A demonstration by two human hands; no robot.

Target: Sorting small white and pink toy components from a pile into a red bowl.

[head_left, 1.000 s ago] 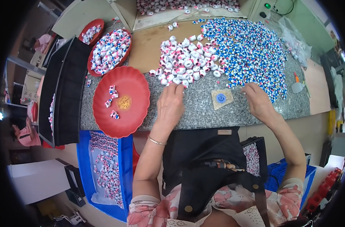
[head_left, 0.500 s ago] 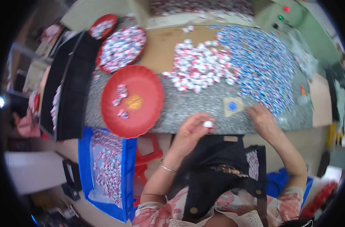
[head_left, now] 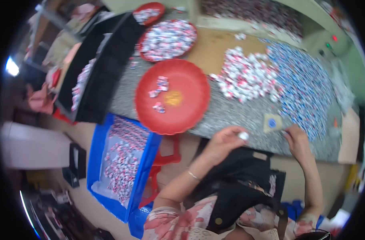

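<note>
My left hand is closed, pinching a small round white piece between thumb and fingertips above the table's front edge. My right hand is closed in a pinch at the near side of a heap of small blue-and-white pieces. Something tiny shows at its fingertips, too small to name. Between the hands, slightly farther off, lies a pale yellowish square with a blue disc on it. Beyond it is a pile of white-and-pink round pieces.
A red scalloped dish holding a few pieces stands left on the grey speckled table. Behind it sits a filled red dish. A black bin and a blue crate of pieces are at the left.
The whole view has turned and shifted, so the table sits farther right. My right hand has drawn back slightly from the pale square. My left hand still pinches the white piece.
</note>
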